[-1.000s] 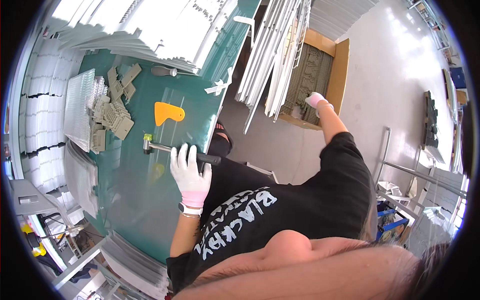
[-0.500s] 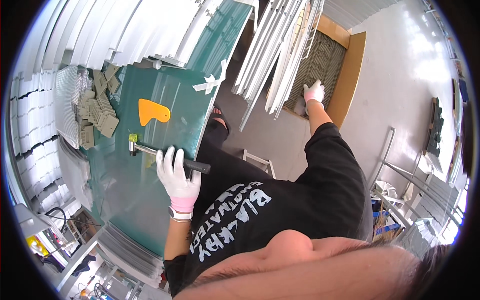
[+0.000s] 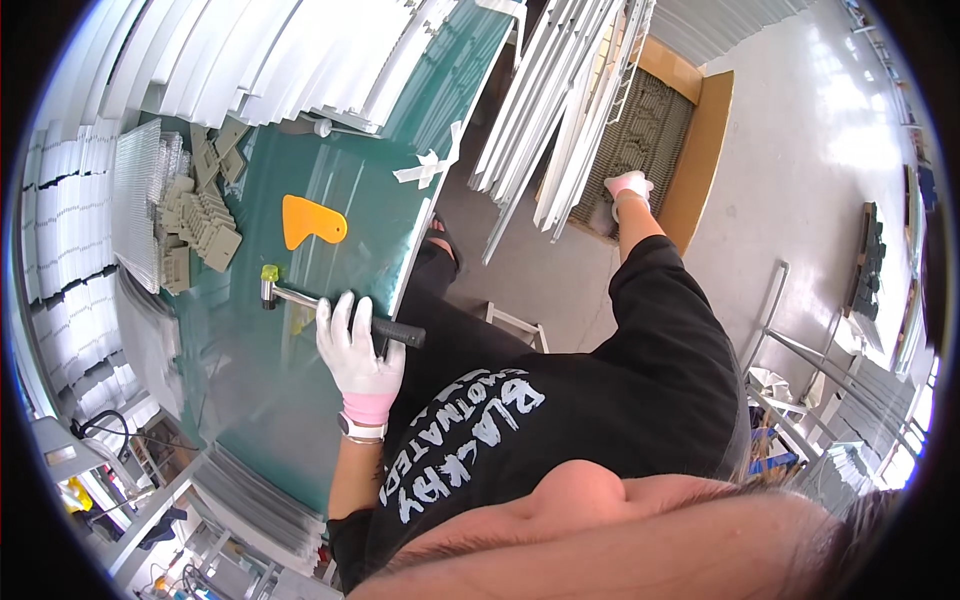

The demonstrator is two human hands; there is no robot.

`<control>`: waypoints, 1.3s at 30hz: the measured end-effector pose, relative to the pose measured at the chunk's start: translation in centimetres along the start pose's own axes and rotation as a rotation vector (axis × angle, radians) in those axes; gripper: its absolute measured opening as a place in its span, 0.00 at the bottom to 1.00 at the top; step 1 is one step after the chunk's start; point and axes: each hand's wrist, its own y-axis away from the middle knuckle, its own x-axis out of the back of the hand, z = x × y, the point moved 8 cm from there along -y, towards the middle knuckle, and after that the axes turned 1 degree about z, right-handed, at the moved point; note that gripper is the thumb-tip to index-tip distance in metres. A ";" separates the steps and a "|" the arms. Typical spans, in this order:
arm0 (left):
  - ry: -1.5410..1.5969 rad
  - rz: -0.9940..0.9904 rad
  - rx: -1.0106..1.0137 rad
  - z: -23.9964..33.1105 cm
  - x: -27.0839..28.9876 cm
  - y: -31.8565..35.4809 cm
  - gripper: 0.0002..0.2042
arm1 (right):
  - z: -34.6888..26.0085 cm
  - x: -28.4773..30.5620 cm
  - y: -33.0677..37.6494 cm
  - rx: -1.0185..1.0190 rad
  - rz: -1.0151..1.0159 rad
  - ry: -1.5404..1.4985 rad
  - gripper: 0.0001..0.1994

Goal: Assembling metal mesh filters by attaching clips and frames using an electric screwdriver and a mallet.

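1. Left grip (image 3: 360, 350), gloved in white with a pink cuff, is laid over the hammer (image 3: 402, 333); its fingers are nearly straight and slightly spread, and whether the handle is clasped cannot be told, since the palm is hidden.
2. Right grip (image 3: 630, 186), gloved alike, is held over the near end of the box (image 3: 710, 140) with its fingers bunched; whether anything is pinched in it cannot be told.
3. At the table (image 3: 260, 410), the hammer's black handle is pointed toward the body, its green-and-black head away.
4. Near that head, a yellow scraper (image 3: 312, 222) is laid flat.
5. Farther left, beige plates (image 3: 205, 225) are heaped beside upright ribbed panels (image 3: 138, 205).
6. Inside the box, grey-brown parts (image 3: 645, 125) are packed in rows; its left side is partly covered by white strips (image 3: 545, 110).
7. Tape (image 3: 425, 172) is stuck near the table's right edge, and white lengths (image 3: 240, 60) are stacked beyond.
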 end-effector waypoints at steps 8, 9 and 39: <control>0.018 0.012 -0.015 0.1 0.2 -0.4 0.30 | -0.5 -1.8 -4.1 0.225 -0.132 0.151 0.30; 0.018 0.014 -0.021 0.3 0.3 -0.3 0.30 | -0.6 -2.1 -3.5 0.233 -0.141 0.151 0.30; 0.052 0.013 -0.007 -0.2 0.3 0.1 0.29 | 1.4 2.4 -1.7 0.328 -0.117 0.014 0.33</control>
